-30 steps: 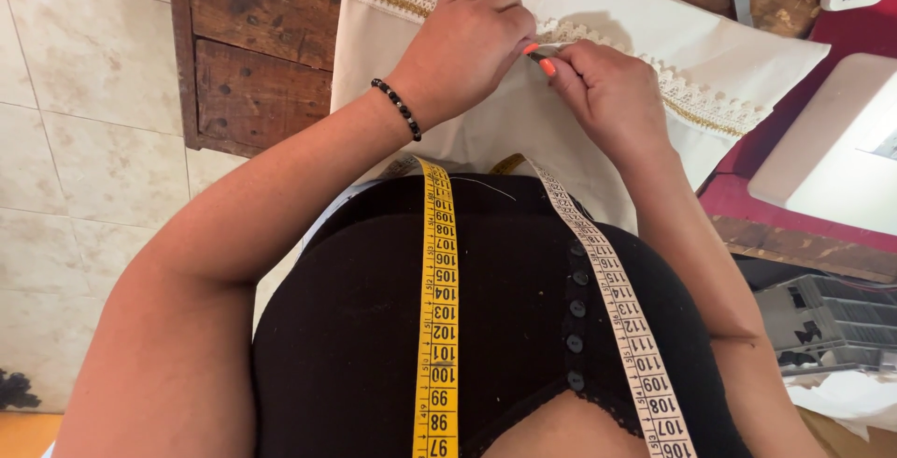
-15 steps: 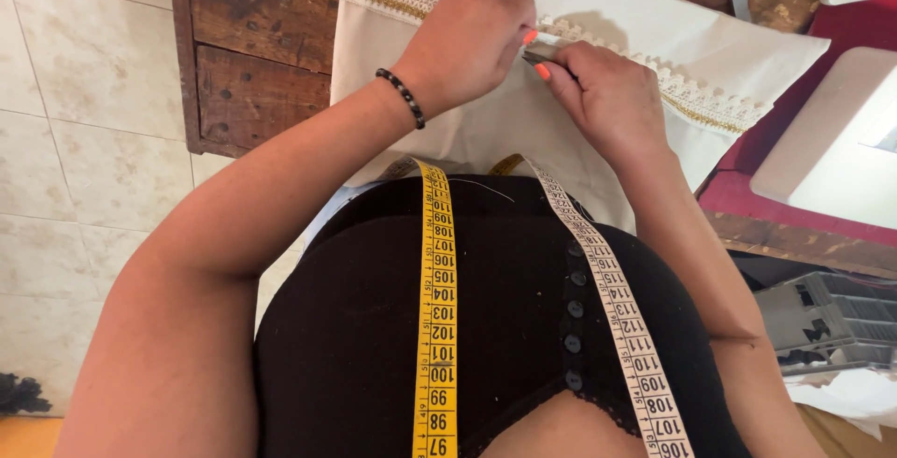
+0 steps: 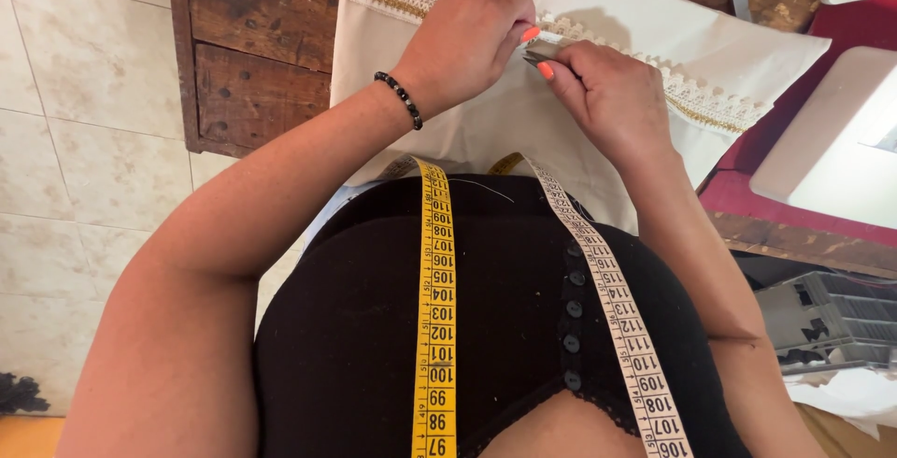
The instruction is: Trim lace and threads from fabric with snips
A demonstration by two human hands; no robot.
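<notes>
A cream cloth (image 3: 486,131) with a lace and gold trim (image 3: 696,103) lies over a dark wooden table (image 3: 252,37). My left hand (image 3: 467,37), with a bead bracelet at the wrist, pinches the cloth at the trim line. My right hand (image 3: 612,98) holds a small metal tool (image 3: 542,50) against the same spot; the two hands touch. The tool's tip is hidden between the fingers. A yellow and white measuring tape (image 3: 435,308) hangs around my neck over a black top.
A white sewing machine (image 3: 832,154) stands on a red surface at the right. A grey slotted box (image 3: 827,322) sits lower right. Pale floor tiles (image 3: 84,150) lie to the left of the table.
Both hands have stayed at the trim, shifting only slightly. The view has moved a little.
</notes>
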